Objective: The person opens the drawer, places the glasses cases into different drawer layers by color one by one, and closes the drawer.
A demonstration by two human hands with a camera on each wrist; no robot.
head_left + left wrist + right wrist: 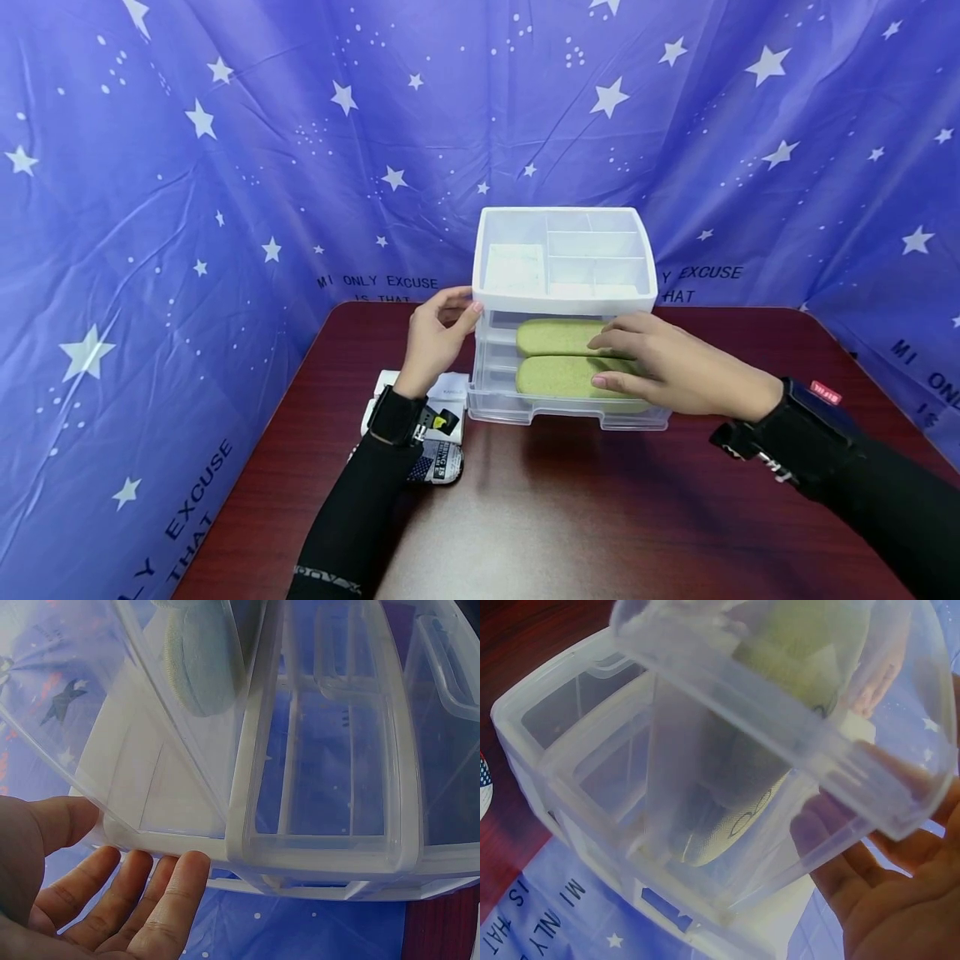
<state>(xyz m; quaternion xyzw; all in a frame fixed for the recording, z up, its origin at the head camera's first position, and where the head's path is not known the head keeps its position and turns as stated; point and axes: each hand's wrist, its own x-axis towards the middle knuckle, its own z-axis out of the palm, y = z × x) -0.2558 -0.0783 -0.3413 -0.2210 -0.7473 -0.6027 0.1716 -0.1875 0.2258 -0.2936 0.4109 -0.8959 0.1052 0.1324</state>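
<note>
A small white-framed drawer unit (564, 302) with clear drawers stands on the table. Its top drawer (502, 408) is pulled out. Two long, rounded green things (558, 377) lie side by side in that drawer; their exact kind is unclear, though the right wrist view shows dark script on a green one (739, 829). My left hand (438, 340) grips the unit's upper left corner, thumb at the front edge. Over the right side of the drawer, my right hand (663, 364) has its fingers loosely extended above the green things, partly hiding them. Whether the fingertips touch them, I cannot tell.
Compartments divide the tray (600, 246) on top of the unit. Left of it, behind my left wrist, lie a white item (452, 387) and a dark printed pouch-like item (442, 462). Star-patterned blue cloth (420, 125) hangs close behind the reddish-brown table (570, 525).
</note>
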